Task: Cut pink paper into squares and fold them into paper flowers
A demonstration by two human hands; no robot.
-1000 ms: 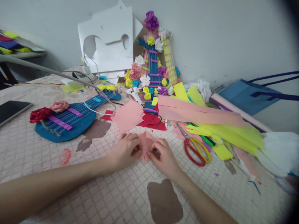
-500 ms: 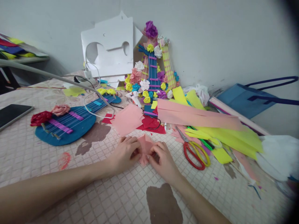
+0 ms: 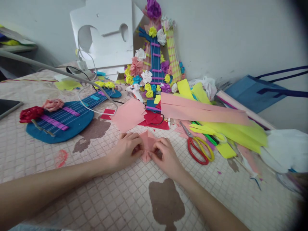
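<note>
Between my two hands is a small piece of pink crepe paper (image 3: 147, 141), pleated and gathered near its lower end. My left hand (image 3: 127, 149) pinches its left edge, thumb against fingers. On the other side my right hand (image 3: 166, 155) pinches the right edge close to the gathered part. The fingertips hide part of the folds. Just beyond the hands lies a stack of pink paper squares (image 3: 128, 115), with red paper pieces (image 3: 156, 120) beside it. Scissors (image 3: 198, 147) with one red and one yellow handle rest to the right of my right hand.
A blue paper guitar (image 3: 62, 120) with paper roses lies at left, a white cable crossing its neck. Behind stand flower-covered guitars (image 3: 156, 61), a white glue gun (image 3: 135, 91) and a white foam board (image 3: 103, 38). Pink strips (image 3: 202, 110) and yellow paper (image 3: 240, 133) spread at right.
The view has tilted down slightly, so the table things sit higher in the picture. Both hands keep their pinch on the pink crepe paper, with hardly any visible finger movement.
</note>
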